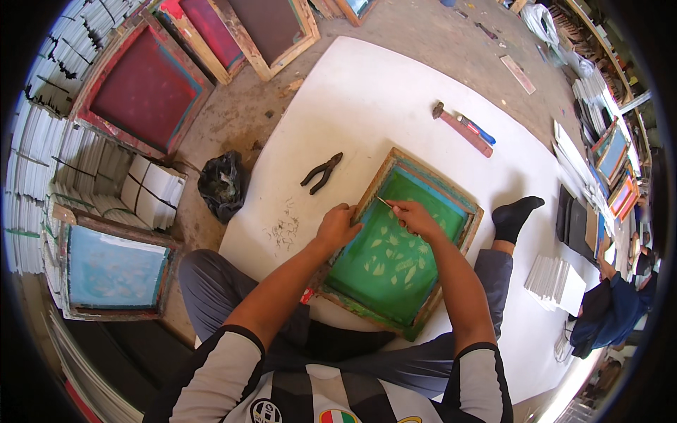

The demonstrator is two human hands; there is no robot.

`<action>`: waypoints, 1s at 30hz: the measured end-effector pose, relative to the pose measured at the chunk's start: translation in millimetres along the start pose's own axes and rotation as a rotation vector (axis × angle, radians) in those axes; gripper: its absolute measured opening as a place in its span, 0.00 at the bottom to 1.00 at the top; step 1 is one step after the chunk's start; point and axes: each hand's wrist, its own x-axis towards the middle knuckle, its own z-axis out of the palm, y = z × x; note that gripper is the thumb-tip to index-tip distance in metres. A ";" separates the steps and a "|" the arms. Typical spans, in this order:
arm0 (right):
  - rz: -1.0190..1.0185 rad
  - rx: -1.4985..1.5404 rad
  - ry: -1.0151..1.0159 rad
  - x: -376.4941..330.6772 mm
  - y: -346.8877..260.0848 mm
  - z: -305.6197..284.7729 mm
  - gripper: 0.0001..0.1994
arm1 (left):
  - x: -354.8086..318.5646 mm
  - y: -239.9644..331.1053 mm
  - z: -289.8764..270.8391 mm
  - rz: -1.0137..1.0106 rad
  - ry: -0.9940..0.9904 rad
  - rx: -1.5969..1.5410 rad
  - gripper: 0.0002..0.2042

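Observation:
A wooden screen-printing frame (381, 275) with green mesh and pale leaf shapes lies tilted across my lap and the white sheet. My left hand (338, 227) is closed on its left side rail. Over the mesh near that same rail, my right hand (417, 218) grips a thin tool (384, 203); only its slim, light tip shows, pointing at the rail. Black-handled pliers (322, 173) lie on the sheet beyond my left hand, with a scatter of small bent staple-like bits (283, 227) nearer. Beyond the frame rest a hammer (462, 130) and a blue-and-red handled tool (477, 130).
The large white sheet (352, 92) covers the floor under me. More screen frames (144, 88) lean at the left, by stacked white boards (151, 187) and a black plastic bag (222, 185). At the right are a pile of white sheets (553, 282) and another person (613, 310).

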 end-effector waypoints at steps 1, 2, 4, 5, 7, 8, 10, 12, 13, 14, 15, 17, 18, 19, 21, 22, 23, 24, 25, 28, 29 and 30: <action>0.206 0.204 -0.125 -2.7 -10.2 -2.8 0.20 | -0.6 -1.5 0.1 0.002 0.008 0.010 0.23; 0.245 0.251 -0.131 -6.9 -17.5 -1.6 0.20 | -1.7 -3.0 0.1 0.005 0.016 0.019 0.23; 0.320 0.346 -0.135 -12.8 -31.2 1.8 0.20 | -2.2 -2.6 -2.2 -0.016 -0.003 0.014 0.24; 0.272 0.275 -0.095 -14.1 -32.5 6.3 0.20 | -2.7 -2.6 -3.3 -0.026 -0.012 0.011 0.24; 0.176 0.134 -0.011 -21.8 -27.7 17.6 0.19 | -2.3 1.7 -6.8 -0.044 -0.037 0.006 0.25; 0.006 -0.056 0.136 -23.4 -16.6 27.6 0.19 | -3.0 3.6 -8.6 -0.055 -0.050 0.004 0.26; -0.334 -0.435 0.427 -27.5 0.4 47.1 0.19 | -6.9 7.2 -7.4 -0.063 -0.046 0.026 0.26; -0.184 -0.631 0.384 -37.3 -13.3 56.2 0.20 | -15.5 7.4 -7.5 -0.092 -0.040 0.050 0.25; -0.106 -0.729 0.364 -44.7 -24.5 58.7 0.20 | -19.4 9.4 -7.6 -0.107 -0.039 0.059 0.24; -0.091 -0.749 0.362 -47.8 -29.7 61.1 0.20 | -22.7 10.2 -6.8 -0.121 -0.038 0.069 0.22; -0.077 -0.769 0.361 -50.8 -34.8 62.1 0.21 | -24.9 9.7 -4.7 -0.108 -0.016 0.064 0.22; -0.056 -0.816 0.355 -53.4 -39.8 62.8 0.22 | -27.8 5.9 0.1 -0.082 0.030 0.055 0.22; -0.048 -0.842 0.350 -53.5 -41.6 62.2 0.22 | -27.7 5.6 0.2 -0.070 0.037 0.046 0.22; -0.042 -0.868 0.345 -53.2 -43.2 62.0 0.23 | -27.5 5.2 0.3 -0.058 0.045 0.038 0.21; -0.071 -0.946 0.332 -51.8 -46.4 62.9 0.24 | -26.7 2.4 0.3 -0.037 0.049 0.029 0.21; -0.086 -0.984 0.325 -50.9 -48.1 64.4 0.24 | -25.7 0.1 0.2 -0.029 0.044 0.028 0.21; -0.070 -1.019 0.340 -48.8 -50.7 69.3 0.24 | -24.8 -2.0 0.4 -0.021 0.040 0.028 0.22; -0.050 -1.053 0.355 -45.8 -52.6 77.3 0.25 | -23.8 -1.2 -0.1 -0.021 0.027 0.022 0.20; -0.028 -1.087 0.370 -43.4 -54.5 84.3 0.25 | -22.6 -0.3 -0.4 -0.021 0.013 0.015 0.19; 0.045 -1.075 0.329 -41.8 -59.0 96.9 0.26 | -20.1 -0.5 -0.3 0.006 0.013 0.030 0.17; 0.049 -1.056 0.307 -41.7 -59.6 97.8 0.26 | -20.4 -0.8 0.2 0.020 0.020 0.040 0.17; 0.021 -1.020 0.283 -45.1 -64.7 88.6 0.27 | -20.5 -0.6 0.1 0.009 0.025 0.027 0.17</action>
